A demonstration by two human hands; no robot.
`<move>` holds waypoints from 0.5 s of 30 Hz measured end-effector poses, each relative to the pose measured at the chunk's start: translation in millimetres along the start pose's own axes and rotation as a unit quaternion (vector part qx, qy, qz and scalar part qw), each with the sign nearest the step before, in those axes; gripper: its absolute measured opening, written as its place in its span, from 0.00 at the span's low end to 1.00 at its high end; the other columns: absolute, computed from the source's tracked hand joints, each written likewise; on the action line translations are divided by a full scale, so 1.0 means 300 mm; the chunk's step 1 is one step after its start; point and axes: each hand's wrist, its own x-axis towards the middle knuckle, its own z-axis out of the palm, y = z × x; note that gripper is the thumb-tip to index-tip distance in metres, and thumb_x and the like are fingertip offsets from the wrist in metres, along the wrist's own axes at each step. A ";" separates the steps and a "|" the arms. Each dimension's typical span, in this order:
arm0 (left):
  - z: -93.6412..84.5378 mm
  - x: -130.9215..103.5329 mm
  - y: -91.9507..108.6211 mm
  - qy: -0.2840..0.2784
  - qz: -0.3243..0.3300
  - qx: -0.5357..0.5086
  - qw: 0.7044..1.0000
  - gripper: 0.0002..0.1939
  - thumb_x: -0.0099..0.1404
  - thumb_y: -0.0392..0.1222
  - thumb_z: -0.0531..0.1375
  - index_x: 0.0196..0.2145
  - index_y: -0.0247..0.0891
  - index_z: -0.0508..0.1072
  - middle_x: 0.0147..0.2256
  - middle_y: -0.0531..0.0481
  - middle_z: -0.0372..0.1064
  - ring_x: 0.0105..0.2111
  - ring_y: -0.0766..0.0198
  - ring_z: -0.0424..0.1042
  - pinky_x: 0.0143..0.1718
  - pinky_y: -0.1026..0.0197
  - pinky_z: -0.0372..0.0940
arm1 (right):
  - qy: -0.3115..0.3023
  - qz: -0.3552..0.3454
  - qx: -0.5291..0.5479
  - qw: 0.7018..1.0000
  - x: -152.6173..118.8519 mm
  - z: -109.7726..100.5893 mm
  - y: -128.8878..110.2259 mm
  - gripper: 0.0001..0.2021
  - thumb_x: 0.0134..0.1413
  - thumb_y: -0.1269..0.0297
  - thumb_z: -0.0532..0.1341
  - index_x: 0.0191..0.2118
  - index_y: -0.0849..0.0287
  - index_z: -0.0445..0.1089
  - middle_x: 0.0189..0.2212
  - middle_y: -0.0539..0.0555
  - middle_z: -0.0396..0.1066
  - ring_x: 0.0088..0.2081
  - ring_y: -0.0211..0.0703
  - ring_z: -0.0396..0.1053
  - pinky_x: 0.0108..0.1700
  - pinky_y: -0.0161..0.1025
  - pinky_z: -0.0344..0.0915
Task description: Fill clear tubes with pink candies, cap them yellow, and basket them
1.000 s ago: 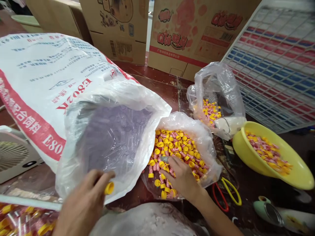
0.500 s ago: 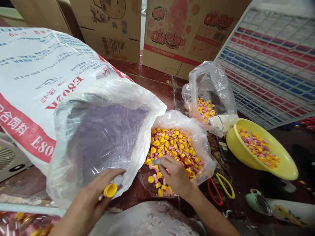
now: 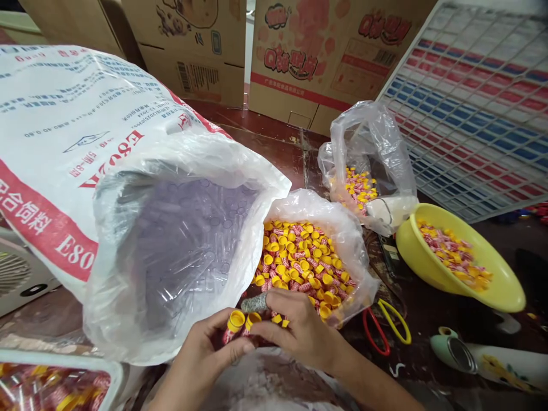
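My left hand (image 3: 199, 357) is closed on a small yellow-capped piece (image 3: 233, 324) with a red-and-white patterned body, its open yellow end facing up. Right beside it, my right hand (image 3: 302, 334) pinches a second yellow-capped piece (image 3: 252, 321) between thumb and fingers. A grey wrap (image 3: 256, 302) covers the tip of my right index finger. The two pieces stand side by side, apparently touching. Behind my hands is a plastic bag (image 3: 314, 202) full of similar yellow and red pieces. To the left, a large white sack (image 3: 107, 228) lies open, holding many clear plastic tubes (image 3: 188, 240).
A yellow bowl (image 3: 411, 257) and a smaller clear bag (image 3: 377, 125) hold more pieces at right. Red-and-yellow-handled scissors (image 3: 394, 322) lie nearby. A white-rimmed tray (image 3: 113, 374) of filled tubes sits lower left. Cardboard boxes (image 3: 317, 63) and a white wire rack (image 3: 471, 114) stand behind.
My right hand has come back from the pile toward me and now holds a piece. My left hand has moved right, away from the sack's mouth, so both hands meet.
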 end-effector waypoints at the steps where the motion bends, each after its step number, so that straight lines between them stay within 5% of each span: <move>1: 0.006 0.001 -0.002 0.004 -0.001 -0.015 1.000 0.17 0.57 0.55 0.71 0.32 0.37 0.78 0.29 0.55 0.66 0.31 0.64 0.63 0.34 0.66 0.62 | 0.002 -0.022 -0.007 1.000 -0.004 0.004 0.001 0.13 0.68 0.55 0.62 0.33 0.57 0.69 0.31 0.51 0.73 0.35 0.42 0.72 0.40 0.38 0.70; 6: 0.049 0.016 -0.010 0.020 -0.029 -0.176 0.984 0.17 0.60 0.54 0.71 0.40 0.40 0.79 0.33 0.51 0.76 0.33 0.61 0.73 0.41 0.60 0.70 | 0.037 -0.152 -0.129 0.979 -0.021 0.045 0.023 0.28 0.56 0.47 0.70 0.54 0.62 0.68 0.50 0.65 0.76 0.56 0.56 0.72 0.60 0.52 0.68; 11: 0.052 0.019 -0.029 0.049 -0.053 -0.202 0.977 0.20 0.59 0.55 0.71 0.41 0.39 0.78 0.33 0.51 0.77 0.33 0.59 0.76 0.40 0.58 0.73 | 0.118 -0.171 -0.188 0.960 -0.009 0.165 0.067 0.24 0.55 0.47 0.67 0.48 0.63 0.69 0.40 0.63 0.77 0.47 0.57 0.75 0.53 0.52 0.73; 15: -0.013 -0.058 -0.050 0.117 -0.070 -0.137 0.981 0.21 0.60 0.58 0.70 0.36 0.35 0.77 0.30 0.51 0.76 0.32 0.59 0.75 0.36 0.58 0.73 | 0.030 -0.179 -0.179 0.967 0.020 0.176 0.057 0.28 0.58 0.40 0.64 0.51 0.60 0.69 0.47 0.61 0.77 0.54 0.53 0.73 0.62 0.50 0.67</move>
